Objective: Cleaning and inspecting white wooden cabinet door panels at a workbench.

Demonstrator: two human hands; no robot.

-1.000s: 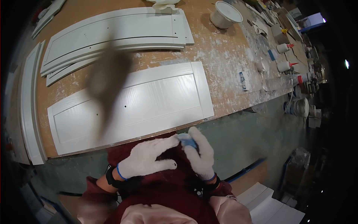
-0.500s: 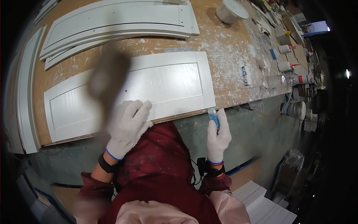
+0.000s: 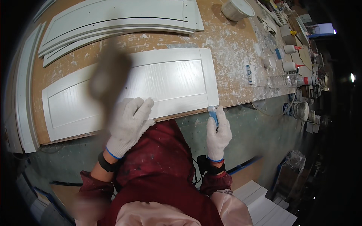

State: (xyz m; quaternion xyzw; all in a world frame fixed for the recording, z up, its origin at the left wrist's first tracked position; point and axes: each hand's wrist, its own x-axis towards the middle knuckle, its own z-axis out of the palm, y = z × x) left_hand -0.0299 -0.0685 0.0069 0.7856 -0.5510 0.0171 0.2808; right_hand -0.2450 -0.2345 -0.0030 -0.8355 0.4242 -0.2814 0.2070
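A white panel (image 3: 177,84) with a raised frame lies flat on the worktable, its near long edge along the table's front edge. My left hand (image 3: 128,126), in a white knit glove, rests on the near edge of this panel with its fingers stretched out and nothing in them. At the panel's near right corner, my gloved right hand (image 3: 219,137) grips a small blue tool with a pale end (image 3: 213,115). That pale end is at the panel's edge; whether it touches cannot be made out. Fingers cover part of the tool, so its exact kind is unclear.
Stacked white panels (image 3: 120,17) lie at the far side, and long white boards (image 3: 26,90) along the left. A white bucket (image 3: 236,10), glue bottles (image 3: 289,67) and a clear plastic bottle (image 3: 281,81) stand to the right. A blurred dark shape (image 3: 109,75) hides part of the panel.
My right hand has shifted slightly left and up with the blue tool, staying by the panel's corner. The left hand keeps its place on the panel. The whole view has shifted a little.
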